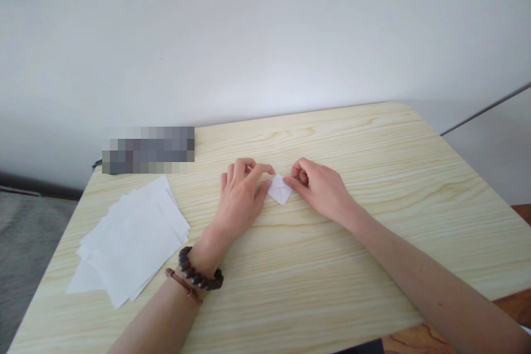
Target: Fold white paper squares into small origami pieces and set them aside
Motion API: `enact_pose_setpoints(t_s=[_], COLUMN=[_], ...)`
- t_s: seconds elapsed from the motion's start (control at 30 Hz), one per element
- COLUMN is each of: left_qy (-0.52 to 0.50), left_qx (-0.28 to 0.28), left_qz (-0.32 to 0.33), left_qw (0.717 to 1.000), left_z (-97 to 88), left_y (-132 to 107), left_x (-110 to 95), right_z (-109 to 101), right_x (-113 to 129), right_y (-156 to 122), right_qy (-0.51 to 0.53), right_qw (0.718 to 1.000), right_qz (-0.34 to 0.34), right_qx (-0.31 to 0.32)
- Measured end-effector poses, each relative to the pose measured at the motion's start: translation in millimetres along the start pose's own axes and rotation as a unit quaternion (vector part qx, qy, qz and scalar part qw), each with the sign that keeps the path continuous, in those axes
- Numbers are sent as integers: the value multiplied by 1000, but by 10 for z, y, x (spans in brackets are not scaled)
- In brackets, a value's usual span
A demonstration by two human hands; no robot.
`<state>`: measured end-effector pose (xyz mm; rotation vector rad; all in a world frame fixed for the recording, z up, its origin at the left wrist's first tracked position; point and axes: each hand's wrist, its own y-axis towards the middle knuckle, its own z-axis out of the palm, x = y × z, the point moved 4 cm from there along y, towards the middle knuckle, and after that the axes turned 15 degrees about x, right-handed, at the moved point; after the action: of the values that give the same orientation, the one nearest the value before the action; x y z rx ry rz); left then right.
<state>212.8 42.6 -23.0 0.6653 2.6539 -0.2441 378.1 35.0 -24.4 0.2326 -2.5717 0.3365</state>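
a small folded piece of white paper (281, 193) lies on the pale wood-grain table (290, 276), about midway between its left and right sides, with one pointed corner toward the near side. the left hand (239, 199) is at its left: the thumb tip touches the left corner, and the forefinger arches over so that its tip is close to the far corner, leaving a narrow gap between the two. the right hand (326, 188) has its thumb tip on the right corner, with the forefinger curled close above it and the others tucked in; i cannot tell whether either hand truly grips the paper or only presses it.

a dark beaded bracelet (199, 279) and a thin brown bangle (181, 283) circle the left wrist. well to the left, a loose pile of white sheets (133, 243) lies fanned out, overlapping unevenly. beyond it, at the far left, something is hidden by blurred squares (149, 149). a white wall (265, 38) rises behind the table.
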Motion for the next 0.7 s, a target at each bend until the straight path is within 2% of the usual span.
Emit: enact_pose_setpoints(t_s=[0.13,0.33,0.53,0.7], left_qy=[16,60,59,56], left_qx=[1,-2,7,8], left_qz=[44,37,71,93], left_qw=[999,998,996,994], left_z=[1,-37,-48,-47], left_y=[-6,-13,-25,-27], left_x=[2,26,29,29], right_z=[-4,-37,-84,-51], right_x=[-19,-66,-95,-90], right_y=[12,21,23,-9], right_qy=[24,77,101,92], right_qw=[1000,996,993,994], right_qz=[-1,-18,-34,-51], right_qx=[0,35,54,23])
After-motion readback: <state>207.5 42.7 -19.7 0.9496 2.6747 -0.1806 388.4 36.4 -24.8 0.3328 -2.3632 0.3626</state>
